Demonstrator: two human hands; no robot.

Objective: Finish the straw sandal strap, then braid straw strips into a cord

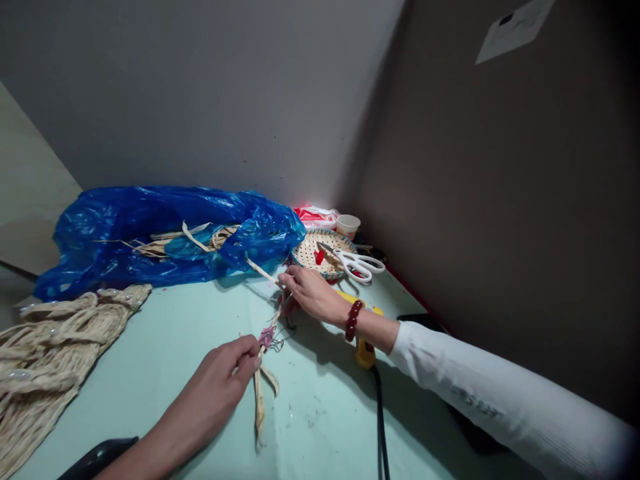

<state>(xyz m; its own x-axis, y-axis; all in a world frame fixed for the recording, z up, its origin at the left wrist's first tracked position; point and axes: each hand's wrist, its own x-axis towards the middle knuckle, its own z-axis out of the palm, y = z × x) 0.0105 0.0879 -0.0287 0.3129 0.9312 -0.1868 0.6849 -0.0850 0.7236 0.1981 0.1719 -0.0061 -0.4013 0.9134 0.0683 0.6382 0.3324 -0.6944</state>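
Between my hands runs a pale dried plant-fibre strand, with a pink binder clip gripping it. My left hand is closed on the strand just beside the clip, thumb against forefinger; loose ends hang down below it toward the table. Farther up, my right hand pinches the same strand, and its fingertips are partly hidden. A dark red bead bracelet circles that wrist. Under the right forearm lies a yellow tool with a black cord, mostly covered by the arm.
A blue plastic bag holding dried strands lies along the wall. Left of me are braided fibre pieces. At the back, white-handled scissors rest on a woven basket beside a paper cup and a red-white packet.
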